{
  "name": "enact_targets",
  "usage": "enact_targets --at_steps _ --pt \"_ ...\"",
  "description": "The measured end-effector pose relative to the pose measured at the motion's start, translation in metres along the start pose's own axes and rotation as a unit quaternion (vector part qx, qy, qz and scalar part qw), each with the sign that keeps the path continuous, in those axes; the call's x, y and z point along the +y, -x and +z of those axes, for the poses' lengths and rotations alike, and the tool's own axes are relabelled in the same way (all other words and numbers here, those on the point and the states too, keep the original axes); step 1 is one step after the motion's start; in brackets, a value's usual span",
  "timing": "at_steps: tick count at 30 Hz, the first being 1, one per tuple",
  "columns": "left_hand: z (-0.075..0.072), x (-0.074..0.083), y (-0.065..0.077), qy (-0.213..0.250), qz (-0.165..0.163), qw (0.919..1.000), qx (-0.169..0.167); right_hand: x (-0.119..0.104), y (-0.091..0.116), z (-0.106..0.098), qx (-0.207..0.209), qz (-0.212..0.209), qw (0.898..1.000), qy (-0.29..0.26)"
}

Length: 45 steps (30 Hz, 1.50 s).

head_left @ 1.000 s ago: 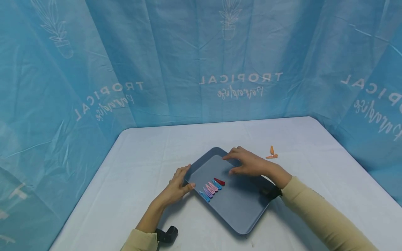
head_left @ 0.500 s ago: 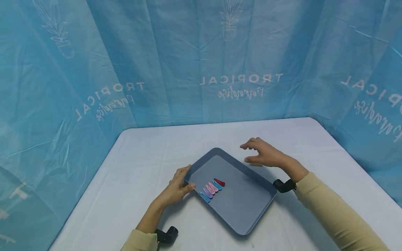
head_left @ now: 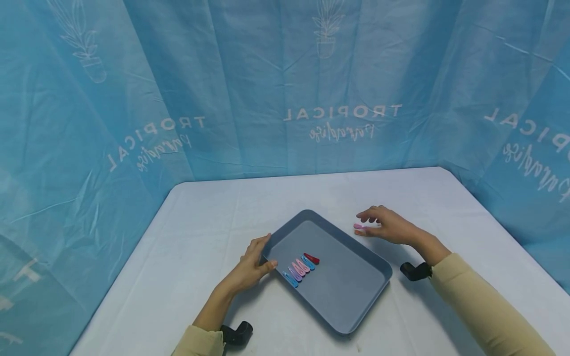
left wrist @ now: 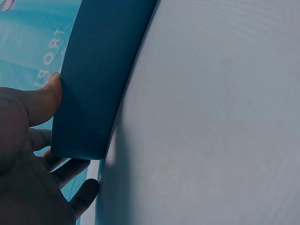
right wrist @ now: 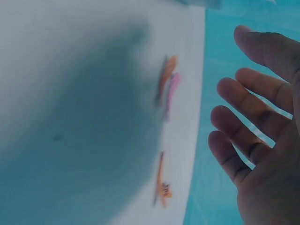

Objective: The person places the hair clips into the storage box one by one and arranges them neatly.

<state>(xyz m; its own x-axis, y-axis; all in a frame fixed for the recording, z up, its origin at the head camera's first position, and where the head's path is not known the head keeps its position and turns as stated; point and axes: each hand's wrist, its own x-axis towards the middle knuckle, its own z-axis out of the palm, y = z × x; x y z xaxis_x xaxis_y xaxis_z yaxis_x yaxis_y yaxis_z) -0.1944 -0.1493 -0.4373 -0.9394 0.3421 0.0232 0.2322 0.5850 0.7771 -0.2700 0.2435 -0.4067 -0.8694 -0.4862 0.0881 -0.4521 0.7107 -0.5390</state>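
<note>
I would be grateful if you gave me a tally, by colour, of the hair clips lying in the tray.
Red clip: 1
Blue clips: 2
Pink clips: 2
Purple clip: 1
Total in the tray: 6

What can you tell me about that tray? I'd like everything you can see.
The tray is blue-grey, rectangular, with rounded corners and low raised walls; it looks like smooth plastic. It lies face up on the white-covered table, turned at a slant, one corner pointing toward the bottom of the head view. The left hand holds its left corner. A row of hair clips lies inside, near that corner.
</note>
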Motion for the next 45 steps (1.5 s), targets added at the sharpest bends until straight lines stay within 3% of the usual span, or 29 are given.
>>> enact_targets --at_steps 15,29,45 --pt "0.000 0.000 0.000 -0.002 0.005 1.0000 -0.002 0.013 0.009 0.013 -0.057 0.051 0.997 -0.021" --pt "-0.001 0.002 0.000 0.002 0.005 1.0000 -0.001 0.022 -0.002 0.013 -0.034 0.042 0.998 0.031" --pt "0.000 0.002 0.001 -0.003 0.003 1.0000 0.001 0.020 -0.013 0.018 -0.014 0.032 0.999 0.036"
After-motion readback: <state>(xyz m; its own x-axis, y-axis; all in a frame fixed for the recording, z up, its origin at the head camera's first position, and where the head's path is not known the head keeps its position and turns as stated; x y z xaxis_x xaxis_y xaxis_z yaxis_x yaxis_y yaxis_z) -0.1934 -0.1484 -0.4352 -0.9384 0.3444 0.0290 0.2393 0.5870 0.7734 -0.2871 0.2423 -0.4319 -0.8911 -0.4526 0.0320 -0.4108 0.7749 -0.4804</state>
